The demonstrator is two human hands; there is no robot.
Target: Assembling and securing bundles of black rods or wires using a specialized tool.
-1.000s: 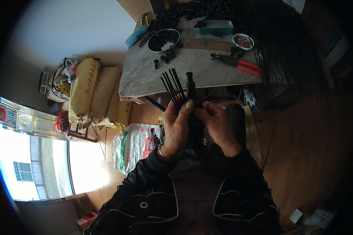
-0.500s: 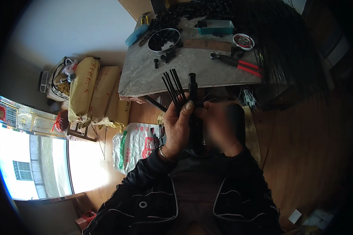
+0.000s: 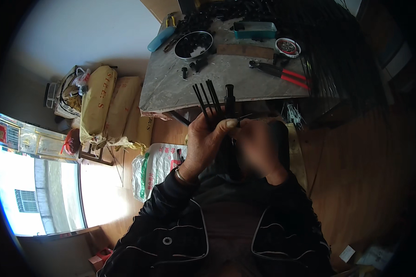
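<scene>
Sitting beyond the left hand (image 3: 202, 144) gripping black rods (image 3: 213, 95), a pan (image 3: 198, 51) holds black parts (image 3: 188, 45); right hand's (image 3: 258, 147) grip unclear.

The grey table (image 3: 166, 90) carries a heap of black pieces (image 3: 235, 11) along its far edge. Nearer lie 1 round bowl (image 3: 200, 50), 1 teal box (image 3: 255, 35), 1 small white bowl (image 3: 289, 55), 1 brown strip (image 3: 245, 51), 1 pair of red-handled pliers (image 3: 276, 72) and a few loose black parts (image 3: 184, 72) near the round bowl.
</scene>
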